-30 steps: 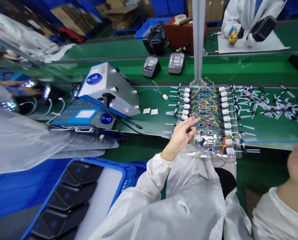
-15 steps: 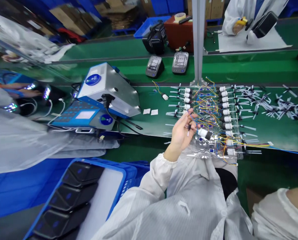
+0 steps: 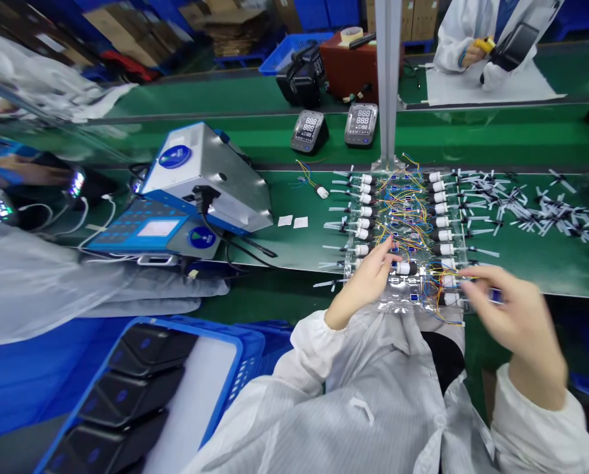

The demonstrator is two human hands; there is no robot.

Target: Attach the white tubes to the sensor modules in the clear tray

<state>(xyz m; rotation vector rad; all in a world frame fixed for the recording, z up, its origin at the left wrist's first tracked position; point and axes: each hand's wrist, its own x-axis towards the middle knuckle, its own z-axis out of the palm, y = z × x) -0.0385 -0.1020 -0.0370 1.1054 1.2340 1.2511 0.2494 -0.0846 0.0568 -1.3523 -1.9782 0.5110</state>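
Note:
A clear plastic tray at the table's near edge holds rows of small white-and-black cylinder parts with coloured wires. My left hand rests on the tray's near left part, its fingers curled around one small cylinder part. My right hand hovers over the tray's near right corner. Its fingers are bent toward the parts there and smeared by motion, and I cannot make out anything in them.
A silver and blue machine with a keypad stands at the left. Loose white and black strips lie at the right. Two meters with lit digits sit behind a metal post. A blue bin of black housings is near left. A white-coated person works opposite.
My right hand has come back from the far right to the tray's near right corner. My left hand has dropped from a raised, palm-up pose down onto the tray.

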